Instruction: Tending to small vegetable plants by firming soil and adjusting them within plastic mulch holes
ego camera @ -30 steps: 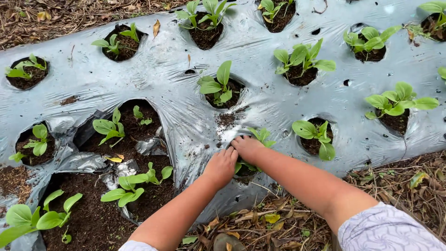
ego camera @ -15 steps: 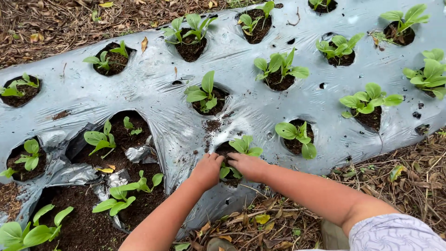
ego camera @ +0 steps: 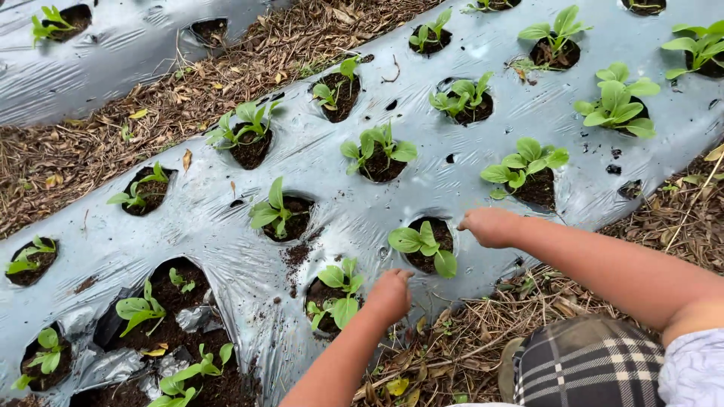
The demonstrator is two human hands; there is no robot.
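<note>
Down on the silver plastic sheet (ego camera: 226,218), the left hand (ego camera: 390,295) is curling shut beside a small green plant (ego camera: 337,290) in its dirt hole, but I cannot tell if it is pinching anything. Further right, the right hand (ego camera: 490,226) is resting half closed and empty next to another little plant (ego camera: 424,245). Pressing the dirt softly is probably best, so the thin stems are not snapping.

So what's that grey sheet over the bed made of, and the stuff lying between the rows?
The sheet looks like thin plastic film: glossy, silvery, wrinkled, with holes cut for seedlings. The ground cover between rows seems to be dry leaves and straw: brown, matte, brittle-looking.
</note>
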